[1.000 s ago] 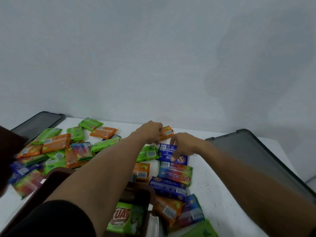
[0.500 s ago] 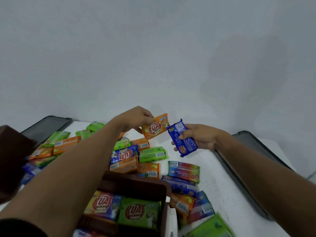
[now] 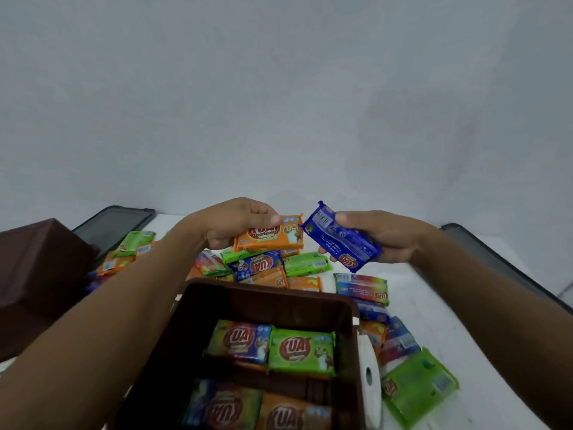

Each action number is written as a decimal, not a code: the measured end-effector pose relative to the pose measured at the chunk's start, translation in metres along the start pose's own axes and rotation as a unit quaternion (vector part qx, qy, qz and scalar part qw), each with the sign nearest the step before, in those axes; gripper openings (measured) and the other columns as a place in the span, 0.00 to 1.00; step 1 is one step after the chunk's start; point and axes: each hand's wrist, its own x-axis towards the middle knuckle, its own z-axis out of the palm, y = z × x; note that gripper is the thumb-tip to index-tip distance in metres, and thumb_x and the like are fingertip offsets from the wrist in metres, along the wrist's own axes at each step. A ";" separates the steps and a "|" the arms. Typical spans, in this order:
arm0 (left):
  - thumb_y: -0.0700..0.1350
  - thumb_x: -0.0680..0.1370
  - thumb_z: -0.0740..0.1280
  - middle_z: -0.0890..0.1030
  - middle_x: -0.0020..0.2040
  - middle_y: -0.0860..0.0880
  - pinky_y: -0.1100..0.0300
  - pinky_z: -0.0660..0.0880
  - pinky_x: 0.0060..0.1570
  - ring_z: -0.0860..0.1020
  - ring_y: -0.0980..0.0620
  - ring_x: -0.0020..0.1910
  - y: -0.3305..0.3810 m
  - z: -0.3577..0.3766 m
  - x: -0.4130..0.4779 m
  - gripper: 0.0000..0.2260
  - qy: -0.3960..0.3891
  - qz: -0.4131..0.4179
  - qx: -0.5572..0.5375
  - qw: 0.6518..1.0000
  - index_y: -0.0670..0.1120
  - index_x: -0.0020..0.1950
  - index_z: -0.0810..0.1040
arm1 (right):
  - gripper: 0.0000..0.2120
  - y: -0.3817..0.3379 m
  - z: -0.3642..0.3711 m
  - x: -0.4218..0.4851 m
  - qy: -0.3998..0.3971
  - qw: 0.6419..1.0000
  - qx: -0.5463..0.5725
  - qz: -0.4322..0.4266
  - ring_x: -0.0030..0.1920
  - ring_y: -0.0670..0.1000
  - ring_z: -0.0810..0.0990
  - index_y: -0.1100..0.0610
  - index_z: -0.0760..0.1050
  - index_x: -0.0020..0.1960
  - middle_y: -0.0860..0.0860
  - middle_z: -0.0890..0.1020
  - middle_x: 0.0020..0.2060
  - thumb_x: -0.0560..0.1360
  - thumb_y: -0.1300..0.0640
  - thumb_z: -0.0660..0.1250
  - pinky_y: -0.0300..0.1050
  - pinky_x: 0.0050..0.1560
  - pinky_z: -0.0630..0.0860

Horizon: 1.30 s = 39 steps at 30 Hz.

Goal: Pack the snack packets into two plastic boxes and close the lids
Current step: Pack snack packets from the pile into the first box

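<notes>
Both hands hold packets above the table.
Left hand (image 3: 238,223) pinches an orange packet (image 3: 269,234); right hand (image 3: 381,235) grips a blue packet (image 3: 341,238), beyond the brown box (image 3: 266,301) holding packets.

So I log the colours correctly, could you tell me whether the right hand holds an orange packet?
No, the right hand holds a blue packet; the orange packet is in the left hand.

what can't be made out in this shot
Head view only:
Left brown box: inside hidden by its own wall; frame edge cuts it.
Near brown box: front cut off at bottom edge, left side behind the left forearm.
Blue packet in right hand: print too small, blurred.
Right lid: cut by frame edge.
</notes>
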 end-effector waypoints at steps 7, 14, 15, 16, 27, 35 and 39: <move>0.46 0.73 0.76 0.85 0.42 0.46 0.62 0.79 0.36 0.83 0.54 0.36 -0.035 -0.010 -0.049 0.13 -0.153 -0.030 0.021 0.988 0.39 0.51 0.81 | 0.22 0.002 0.075 -0.011 -0.015 0.960 -0.275 0.048 0.49 0.54 0.82 0.53 0.80 0.60 0.50 0.85 0.51 0.68 0.54 0.79 0.52 0.51 0.76; 0.43 0.77 0.69 0.83 0.48 0.45 0.51 0.77 0.52 0.81 0.49 0.46 -0.061 0.004 -0.079 0.12 -0.250 -0.071 0.184 0.948 0.38 0.58 0.80 | 0.24 0.023 0.158 -0.003 -0.019 0.824 -0.540 0.167 0.44 0.47 0.84 0.49 0.78 0.57 0.46 0.85 0.45 0.64 0.47 0.82 0.45 0.44 0.81; 0.43 0.78 0.69 0.84 0.48 0.44 0.47 0.75 0.54 0.80 0.46 0.47 -0.065 0.007 -0.081 0.11 -0.260 -0.082 0.196 0.942 0.40 0.57 0.81 | 0.25 0.028 0.167 -0.003 -0.018 0.805 -0.564 0.182 0.46 0.46 0.83 0.48 0.78 0.58 0.45 0.84 0.48 0.65 0.45 0.81 0.46 0.47 0.82; 0.44 0.78 0.70 0.84 0.49 0.44 0.44 0.74 0.56 0.80 0.45 0.49 -0.069 0.010 -0.082 0.10 -0.268 -0.091 0.207 0.936 0.41 0.56 0.81 | 0.27 0.034 0.174 -0.002 -0.015 0.790 -0.582 0.192 0.48 0.46 0.82 0.48 0.77 0.60 0.44 0.82 0.51 0.65 0.44 0.81 0.47 0.49 0.82; 0.48 0.80 0.70 0.86 0.48 0.50 0.58 0.77 0.49 0.82 0.57 0.44 -0.095 0.050 -0.094 0.07 -0.217 -0.057 0.426 0.877 0.47 0.54 0.84 | 0.23 0.099 0.196 0.005 0.035 0.724 -0.653 0.217 0.46 0.48 0.76 0.49 0.75 0.63 0.47 0.78 0.51 0.71 0.47 0.76 0.43 0.42 0.73; 0.54 0.79 0.70 0.86 0.51 0.54 0.56 0.77 0.55 0.81 0.55 0.49 -0.112 0.060 -0.091 0.12 -0.186 0.008 0.544 0.818 0.49 0.57 0.86 | 0.23 0.115 0.191 0.013 0.066 0.721 -0.657 0.210 0.51 0.52 0.79 0.49 0.78 0.62 0.50 0.82 0.54 0.71 0.43 0.75 0.48 0.51 0.78; 0.51 0.81 0.68 0.86 0.54 0.55 0.56 0.77 0.58 0.81 0.56 0.51 -0.111 0.061 -0.091 0.12 -0.206 0.002 0.547 0.812 0.50 0.59 0.86 | 0.23 0.113 0.187 0.011 0.072 0.764 -0.605 0.213 0.51 0.50 0.81 0.49 0.82 0.59 0.48 0.84 0.52 0.70 0.37 0.74 0.49 0.52 0.80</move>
